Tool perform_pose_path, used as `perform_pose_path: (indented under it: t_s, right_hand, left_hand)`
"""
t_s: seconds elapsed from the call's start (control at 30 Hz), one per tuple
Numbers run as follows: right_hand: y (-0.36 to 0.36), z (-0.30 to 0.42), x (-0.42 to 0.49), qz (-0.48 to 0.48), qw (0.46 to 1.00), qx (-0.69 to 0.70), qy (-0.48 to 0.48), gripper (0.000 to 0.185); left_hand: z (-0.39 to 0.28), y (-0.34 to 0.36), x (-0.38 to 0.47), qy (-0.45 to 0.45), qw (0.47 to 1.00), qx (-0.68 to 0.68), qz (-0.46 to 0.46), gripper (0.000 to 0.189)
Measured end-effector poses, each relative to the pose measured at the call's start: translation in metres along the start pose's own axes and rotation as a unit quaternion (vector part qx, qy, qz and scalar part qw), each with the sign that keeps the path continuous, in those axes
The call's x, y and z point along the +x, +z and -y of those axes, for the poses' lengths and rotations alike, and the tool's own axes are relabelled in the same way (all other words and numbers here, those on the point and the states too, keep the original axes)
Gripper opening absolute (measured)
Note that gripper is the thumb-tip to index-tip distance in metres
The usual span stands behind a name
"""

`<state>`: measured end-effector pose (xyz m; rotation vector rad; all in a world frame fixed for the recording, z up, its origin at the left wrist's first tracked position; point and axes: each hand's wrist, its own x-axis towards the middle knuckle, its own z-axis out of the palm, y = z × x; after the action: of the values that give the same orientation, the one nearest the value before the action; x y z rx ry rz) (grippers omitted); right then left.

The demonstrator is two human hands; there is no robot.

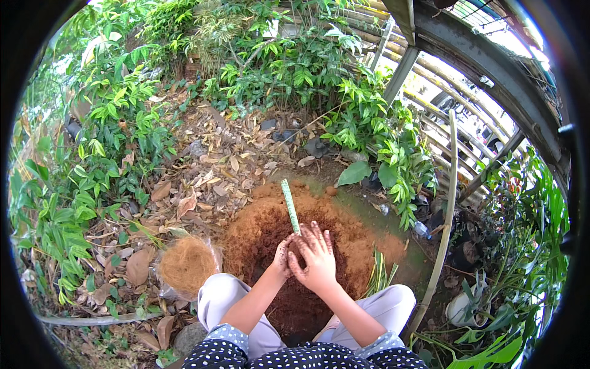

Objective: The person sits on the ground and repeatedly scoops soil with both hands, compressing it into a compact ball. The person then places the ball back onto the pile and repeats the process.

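Note:
A speckled green plant stem (289, 203) slants upward from between my two hands, and its lower end is hidden by them. My left hand (283, 257) is cupped at the stem's base, its fingers largely covered by the other hand. My right hand (317, 258) curves around the same spot from the right, with its fingers stretched forward and soil stuck on them. Something dark, perhaps a lump of soil, shows between right thumb and forefinger. Beneath both hands lies a heap of dark brown soil (272, 230), ringed by lighter, reddish-brown soil (364, 235).
Left of my knee, brown coconut-like fibre (188, 267) rests on clear plastic (215, 253). Cut striped leaves (379, 274) lie by my right knee. A long curved pole (445, 230), a white pot (466, 306) and a plastic bottle (421, 229) are at right. Dry leaves (216, 157) cover the ground beyond.

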<state>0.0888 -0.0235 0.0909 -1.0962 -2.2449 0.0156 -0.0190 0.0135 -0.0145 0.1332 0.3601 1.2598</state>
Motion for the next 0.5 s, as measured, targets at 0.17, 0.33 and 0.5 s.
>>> perform_pose_path:
  t_s: [0.17, 0.33, 0.5]
  right_hand:
    - [0.034, 0.001, -0.003, -0.111, 0.992, 0.056, -0.019, 0.029]
    - [0.045, -0.001, 0.001, -0.081, 0.996, -0.025, -0.032, 0.03]
    - [0.06, -0.004, -0.003, -0.066, 0.996, -0.043, -0.033, 0.032]
  left_hand:
    - [-0.001, 0.006, 0.003, -0.1, 0.985, -0.037, 0.134, 0.033]
    - [0.003, 0.022, -0.013, 0.035, 0.973, -0.078, 0.213, 0.038]
    - [-0.01, -0.006, 0.01, -0.012, 0.98, -0.012, 0.2, 0.027]
